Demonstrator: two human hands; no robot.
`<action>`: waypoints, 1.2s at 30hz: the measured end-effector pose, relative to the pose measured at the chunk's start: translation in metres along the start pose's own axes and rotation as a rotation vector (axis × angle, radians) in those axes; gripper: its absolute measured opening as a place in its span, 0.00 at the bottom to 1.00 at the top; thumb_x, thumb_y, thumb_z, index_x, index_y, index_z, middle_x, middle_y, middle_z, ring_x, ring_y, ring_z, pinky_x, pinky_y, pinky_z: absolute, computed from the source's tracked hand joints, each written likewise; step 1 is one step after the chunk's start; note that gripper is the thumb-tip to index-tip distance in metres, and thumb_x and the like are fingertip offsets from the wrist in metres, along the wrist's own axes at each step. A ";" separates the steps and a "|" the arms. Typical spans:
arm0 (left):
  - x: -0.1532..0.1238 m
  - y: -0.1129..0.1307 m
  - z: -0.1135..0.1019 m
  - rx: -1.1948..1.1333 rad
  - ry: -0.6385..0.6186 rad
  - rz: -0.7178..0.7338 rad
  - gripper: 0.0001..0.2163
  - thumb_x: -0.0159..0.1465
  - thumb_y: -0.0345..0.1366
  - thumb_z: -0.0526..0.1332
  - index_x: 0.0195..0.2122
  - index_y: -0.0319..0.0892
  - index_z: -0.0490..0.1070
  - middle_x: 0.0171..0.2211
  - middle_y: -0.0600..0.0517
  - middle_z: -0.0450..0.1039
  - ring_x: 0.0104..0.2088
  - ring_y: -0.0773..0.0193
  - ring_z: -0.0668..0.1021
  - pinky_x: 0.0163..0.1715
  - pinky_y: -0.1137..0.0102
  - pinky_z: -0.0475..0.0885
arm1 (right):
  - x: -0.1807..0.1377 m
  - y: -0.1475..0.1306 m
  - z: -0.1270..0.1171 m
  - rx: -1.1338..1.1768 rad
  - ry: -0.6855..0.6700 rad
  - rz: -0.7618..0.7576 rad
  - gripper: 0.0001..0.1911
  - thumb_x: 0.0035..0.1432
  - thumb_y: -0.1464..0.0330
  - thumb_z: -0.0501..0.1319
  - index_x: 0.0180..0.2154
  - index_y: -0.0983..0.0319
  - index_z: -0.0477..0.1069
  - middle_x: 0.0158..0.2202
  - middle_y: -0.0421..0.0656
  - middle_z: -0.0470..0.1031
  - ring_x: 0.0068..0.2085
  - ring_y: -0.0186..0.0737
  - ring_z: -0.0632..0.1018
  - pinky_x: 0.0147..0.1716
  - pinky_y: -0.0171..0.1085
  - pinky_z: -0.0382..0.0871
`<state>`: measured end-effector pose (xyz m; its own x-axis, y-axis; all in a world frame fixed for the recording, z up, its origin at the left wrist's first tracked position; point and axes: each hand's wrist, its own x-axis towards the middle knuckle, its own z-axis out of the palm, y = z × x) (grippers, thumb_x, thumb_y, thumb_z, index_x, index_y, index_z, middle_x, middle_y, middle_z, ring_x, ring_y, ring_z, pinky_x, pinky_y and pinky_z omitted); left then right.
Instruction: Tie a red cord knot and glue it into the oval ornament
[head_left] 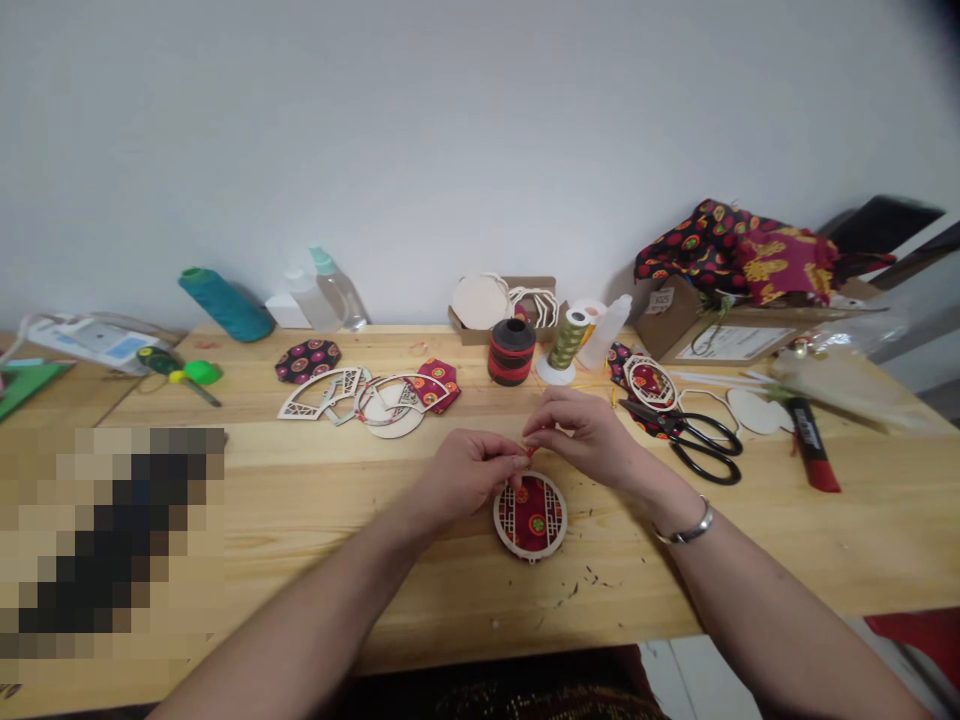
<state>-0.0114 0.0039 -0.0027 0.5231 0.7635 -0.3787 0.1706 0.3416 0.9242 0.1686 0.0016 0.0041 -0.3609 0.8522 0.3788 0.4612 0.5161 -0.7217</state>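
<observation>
A round wooden lattice ornament (534,525), backed with dark red patterned fabric, lies flat on the wooden table in front of me. At its far edge, a short piece of red cord (531,452) shows between my fingertips. My left hand (474,472) pinches the cord from the left, its fingers reaching over the ornament's upper rim. From the right, my right hand (581,435) pinches the cord too, thumb and forefinger together. Fingers partly hide the cord, so how it joins the rim cannot be made out. A small loop sticks out at the ornament's near edge.
Black-handled scissors (705,448) and a black-and-red tube (814,445) lie to the right. Behind my hands stand a red-and-black thread spool (511,352) and a green spool (568,340). Fan-shaped wooden frames (322,395) lie back left; a cardboard box (720,335) holds fabric.
</observation>
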 end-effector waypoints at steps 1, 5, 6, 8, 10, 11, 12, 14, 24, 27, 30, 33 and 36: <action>-0.001 0.000 0.000 0.007 -0.012 0.008 0.10 0.55 0.33 0.60 0.18 0.39 0.70 0.08 0.60 0.57 0.10 0.76 0.57 0.13 0.76 0.50 | 0.000 0.000 0.000 0.021 -0.003 0.009 0.04 0.54 0.74 0.62 0.28 0.62 0.74 0.26 0.39 0.69 0.29 0.31 0.69 0.28 0.32 0.63; -0.004 0.002 0.000 0.001 -0.072 0.053 0.10 0.55 0.33 0.60 0.17 0.39 0.69 0.11 0.60 0.60 0.12 0.76 0.58 0.14 0.76 0.52 | -0.001 0.000 -0.001 0.094 -0.005 0.041 0.03 0.53 0.73 0.62 0.28 0.62 0.74 0.26 0.39 0.69 0.28 0.31 0.69 0.27 0.32 0.62; -0.004 0.002 0.000 -0.007 -0.093 0.068 0.10 0.55 0.34 0.60 0.17 0.38 0.69 0.12 0.59 0.60 0.13 0.76 0.58 0.14 0.77 0.52 | -0.001 0.000 0.000 0.117 0.001 0.051 0.03 0.53 0.73 0.62 0.27 0.62 0.74 0.26 0.39 0.68 0.28 0.30 0.69 0.27 0.32 0.62; -0.004 0.000 -0.001 -0.046 -0.135 0.088 0.11 0.55 0.36 0.61 0.18 0.38 0.69 0.13 0.59 0.61 0.13 0.76 0.58 0.14 0.77 0.52 | -0.001 0.002 0.002 0.179 0.020 0.085 0.03 0.52 0.73 0.63 0.27 0.63 0.74 0.25 0.39 0.68 0.27 0.30 0.68 0.26 0.32 0.62; -0.003 -0.003 -0.003 -0.122 -0.156 0.084 0.11 0.56 0.39 0.61 0.20 0.38 0.70 0.14 0.59 0.61 0.13 0.76 0.57 0.13 0.77 0.52 | -0.001 0.004 0.005 0.256 0.037 0.149 0.02 0.51 0.72 0.63 0.27 0.63 0.74 0.25 0.39 0.69 0.27 0.31 0.69 0.26 0.33 0.63; -0.002 -0.004 -0.004 -0.170 -0.159 0.077 0.12 0.56 0.40 0.61 0.21 0.38 0.70 0.15 0.59 0.61 0.13 0.76 0.56 0.12 0.77 0.51 | 0.000 0.005 0.007 0.291 0.043 0.190 0.02 0.51 0.72 0.63 0.27 0.63 0.74 0.25 0.39 0.70 0.27 0.31 0.69 0.27 0.33 0.64; -0.001 -0.006 -0.005 -0.219 -0.142 0.069 0.11 0.56 0.41 0.62 0.22 0.38 0.71 0.15 0.59 0.61 0.13 0.76 0.56 0.12 0.77 0.51 | 0.000 0.006 0.009 0.322 0.048 0.231 0.02 0.50 0.71 0.63 0.26 0.63 0.74 0.25 0.39 0.71 0.27 0.32 0.70 0.28 0.33 0.65; 0.001 -0.008 -0.005 -0.303 -0.101 0.067 0.11 0.56 0.41 0.63 0.23 0.38 0.70 0.14 0.59 0.60 0.12 0.76 0.55 0.11 0.77 0.50 | 0.000 0.006 0.012 0.371 0.059 0.294 0.03 0.50 0.70 0.63 0.26 0.63 0.74 0.27 0.40 0.74 0.29 0.33 0.72 0.31 0.34 0.67; 0.002 -0.009 -0.002 -0.393 -0.002 0.099 0.12 0.55 0.40 0.64 0.22 0.37 0.69 0.11 0.60 0.57 0.10 0.78 0.55 0.09 0.79 0.50 | 0.000 0.001 0.013 0.383 0.107 0.437 0.06 0.48 0.67 0.64 0.30 0.62 0.77 0.30 0.43 0.77 0.32 0.35 0.74 0.34 0.36 0.68; 0.002 -0.006 -0.002 -0.424 -0.011 0.082 0.11 0.55 0.39 0.64 0.23 0.36 0.69 0.13 0.60 0.58 0.11 0.78 0.55 0.09 0.79 0.50 | -0.001 0.000 0.014 0.503 0.083 0.511 0.09 0.47 0.66 0.65 0.32 0.63 0.76 0.29 0.41 0.76 0.29 0.33 0.73 0.30 0.35 0.66; 0.001 -0.004 -0.002 -0.503 -0.045 0.057 0.10 0.54 0.38 0.66 0.24 0.36 0.69 0.17 0.58 0.62 0.12 0.80 0.55 0.09 0.80 0.49 | -0.002 0.001 0.018 0.607 0.092 0.569 0.11 0.46 0.64 0.66 0.31 0.64 0.76 0.24 0.40 0.75 0.24 0.29 0.69 0.25 0.33 0.64; 0.001 -0.003 -0.002 -0.582 -0.074 0.037 0.09 0.53 0.35 0.66 0.26 0.35 0.70 0.20 0.57 0.65 0.12 0.81 0.54 0.11 0.80 0.47 | -0.002 0.003 0.021 0.596 0.116 0.573 0.10 0.45 0.63 0.66 0.28 0.63 0.76 0.22 0.40 0.74 0.23 0.29 0.69 0.25 0.33 0.65; 0.002 -0.004 -0.002 -0.606 -0.090 0.026 0.09 0.54 0.35 0.66 0.25 0.35 0.69 0.19 0.57 0.64 0.12 0.81 0.54 0.11 0.80 0.46 | -0.002 0.005 0.023 0.486 0.149 0.431 0.04 0.46 0.67 0.66 0.26 0.62 0.77 0.29 0.43 0.76 0.30 0.34 0.74 0.31 0.36 0.69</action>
<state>-0.0134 0.0050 -0.0074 0.5939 0.7355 -0.3261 -0.3349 0.5946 0.7309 0.1528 0.0009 -0.0139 -0.0939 0.9944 0.0491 0.1088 0.0593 -0.9923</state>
